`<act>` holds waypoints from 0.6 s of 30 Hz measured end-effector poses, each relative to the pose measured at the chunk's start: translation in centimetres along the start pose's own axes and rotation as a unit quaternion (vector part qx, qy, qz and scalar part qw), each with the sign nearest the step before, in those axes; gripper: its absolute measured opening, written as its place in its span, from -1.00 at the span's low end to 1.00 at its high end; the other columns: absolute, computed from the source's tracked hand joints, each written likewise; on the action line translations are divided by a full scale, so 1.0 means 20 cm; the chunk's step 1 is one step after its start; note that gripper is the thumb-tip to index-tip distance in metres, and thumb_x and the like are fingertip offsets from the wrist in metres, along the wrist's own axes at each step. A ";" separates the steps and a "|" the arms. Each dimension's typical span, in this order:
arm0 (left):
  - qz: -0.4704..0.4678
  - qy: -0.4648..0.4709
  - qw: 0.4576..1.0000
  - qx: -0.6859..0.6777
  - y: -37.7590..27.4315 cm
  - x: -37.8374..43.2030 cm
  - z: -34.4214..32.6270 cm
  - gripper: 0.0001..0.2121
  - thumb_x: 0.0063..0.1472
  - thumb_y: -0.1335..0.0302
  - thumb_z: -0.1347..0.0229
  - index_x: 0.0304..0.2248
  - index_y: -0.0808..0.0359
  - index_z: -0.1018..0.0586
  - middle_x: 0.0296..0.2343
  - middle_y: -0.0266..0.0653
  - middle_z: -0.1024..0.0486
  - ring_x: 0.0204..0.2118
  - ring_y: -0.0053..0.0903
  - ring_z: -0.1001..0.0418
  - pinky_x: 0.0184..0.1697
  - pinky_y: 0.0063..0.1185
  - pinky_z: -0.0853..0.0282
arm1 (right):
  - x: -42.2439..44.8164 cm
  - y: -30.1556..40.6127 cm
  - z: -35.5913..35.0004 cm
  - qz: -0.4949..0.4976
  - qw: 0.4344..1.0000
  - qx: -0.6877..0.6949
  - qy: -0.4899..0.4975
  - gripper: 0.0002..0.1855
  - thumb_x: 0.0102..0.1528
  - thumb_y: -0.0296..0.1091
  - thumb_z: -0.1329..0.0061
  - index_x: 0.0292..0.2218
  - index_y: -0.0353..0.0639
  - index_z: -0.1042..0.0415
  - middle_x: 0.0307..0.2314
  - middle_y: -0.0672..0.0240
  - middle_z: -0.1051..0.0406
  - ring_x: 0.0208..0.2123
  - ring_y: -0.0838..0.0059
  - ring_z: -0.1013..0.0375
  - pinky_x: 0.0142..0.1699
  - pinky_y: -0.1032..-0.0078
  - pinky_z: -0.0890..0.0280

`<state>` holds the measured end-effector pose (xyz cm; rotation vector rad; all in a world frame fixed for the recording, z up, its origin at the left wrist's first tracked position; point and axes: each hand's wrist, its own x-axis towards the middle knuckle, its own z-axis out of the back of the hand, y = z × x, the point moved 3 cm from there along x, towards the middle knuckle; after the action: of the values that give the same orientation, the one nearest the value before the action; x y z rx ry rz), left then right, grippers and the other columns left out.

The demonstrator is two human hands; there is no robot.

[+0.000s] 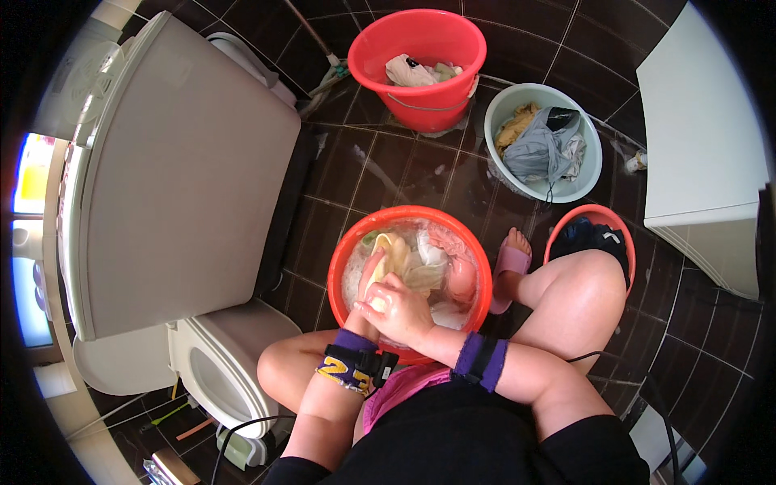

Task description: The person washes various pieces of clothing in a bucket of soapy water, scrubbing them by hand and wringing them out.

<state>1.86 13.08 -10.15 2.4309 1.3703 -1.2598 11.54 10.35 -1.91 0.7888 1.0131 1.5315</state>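
My left hand [369,273] is over a red basin [487,285] on the floor, with a wet yellow cloth [397,251] against its fingers. Across the left wrist lies my right hand [406,312], its fingers curled around a small pale-yellow piece, apparently a bar of soap [379,304]. Sudsy water fills the basin. A pink garment [462,276] and a white cloth [429,248] soak there, to the right of the yellow cloth. My hands partly cover the near side of the laundry.
Beyond stand a red bucket [418,103] and a pale basin [494,121], both holding clothes. A smaller red basin [630,254] with dark clothes sits by my right knee. To the left are a washing machine [188,182] and a toilet [254,388]; a white cabinet [703,139] is right.
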 end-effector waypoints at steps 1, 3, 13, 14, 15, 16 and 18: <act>-0.017 -0.014 1.000 -0.004 0.02 0.02 0.02 -0.60 0.20 0.11 0.06 -0.16 0.27 -0.37 -0.35 -0.18 -0.45 -0.36 -0.39 -0.46 -0.32 -0.46 -0.42 | 0.01 -0.02 0.00 -0.006 1.000 -0.005 0.009 -0.80 -0.01 -0.09 -0.01 -0.50 0.02 -0.40 -0.48 0.33 -0.34 -0.48 0.17 -0.42 -0.39 0.26 -0.31; -0.051 -0.034 0.998 -0.005 0.04 0.06 0.07 -0.62 0.21 0.12 0.07 -0.20 0.29 -0.40 -0.37 -0.20 -0.46 -0.36 -0.40 -0.46 -0.33 -0.47 -0.42 | 0.04 -0.07 0.01 0.000 1.000 -0.015 0.005 -0.79 0.02 -0.09 0.03 -0.51 0.01 -0.40 -0.50 0.32 -0.34 -0.47 0.17 -0.42 -0.40 0.25 -0.31; -0.140 -0.136 0.980 0.037 0.08 0.12 0.14 -0.67 0.28 0.23 0.17 -0.28 0.36 -0.44 -0.41 -0.22 -0.48 -0.37 -0.43 -0.47 -0.32 -0.49 -0.42 | 0.15 -0.26 -0.02 0.031 0.995 -0.001 -0.094 -0.78 0.09 -0.15 0.10 -0.46 -0.07 -0.43 -0.54 0.20 -0.44 -0.52 0.07 -0.42 -0.44 0.22 -0.30; -0.141 -0.172 0.974 0.054 0.09 0.12 0.14 -0.67 0.28 0.24 0.17 -0.28 0.37 -0.44 -0.41 -0.21 -0.48 -0.36 -0.43 -0.47 -0.32 -0.49 -0.42 | 0.16 -0.30 -0.03 0.010 0.996 -0.008 -0.083 -0.78 0.09 -0.14 0.10 -0.44 -0.06 -0.44 -0.54 0.19 -0.44 -0.52 0.06 -0.42 -0.44 0.22 -0.30; -0.141 -0.208 0.965 0.070 0.09 0.11 0.12 -0.68 0.28 0.25 0.17 -0.28 0.38 -0.44 -0.41 -0.21 -0.48 -0.36 -0.44 -0.47 -0.32 -0.50 -0.41 | 0.17 -0.32 -0.02 -0.012 0.997 -0.014 -0.071 -0.77 0.10 -0.13 0.11 -0.42 -0.05 -0.46 -0.55 0.18 -0.44 -0.52 0.06 -0.42 -0.43 0.22 -0.30; -0.147 -0.224 0.960 0.080 0.08 0.09 0.10 -0.69 0.28 0.26 0.16 -0.27 0.38 -0.44 -0.39 -0.21 -0.48 -0.35 -0.44 -0.46 -0.30 -0.51 -0.41 | 0.17 -0.32 0.01 -0.009 0.994 -0.014 -0.107 -0.76 0.10 -0.10 0.11 -0.41 -0.03 -0.48 -0.57 0.15 -0.44 -0.52 0.05 -0.42 -0.44 0.24 -0.29; -0.157 -0.255 0.949 0.099 0.07 0.05 0.07 -0.70 0.26 0.28 0.14 -0.25 0.37 -0.44 -0.37 -0.19 -0.47 -0.33 -0.45 -0.46 -0.27 -0.53 -0.40 | 0.20 -0.37 0.02 -0.064 0.994 -0.045 -0.072 -0.74 0.11 -0.09 0.10 -0.42 -0.05 -0.48 -0.58 0.13 -0.44 -0.51 0.05 -0.42 -0.44 0.24 -0.29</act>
<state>2.42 12.36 -12.19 1.8169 1.5570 -2.0096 14.29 14.75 -8.60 0.7460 0.8659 1.3807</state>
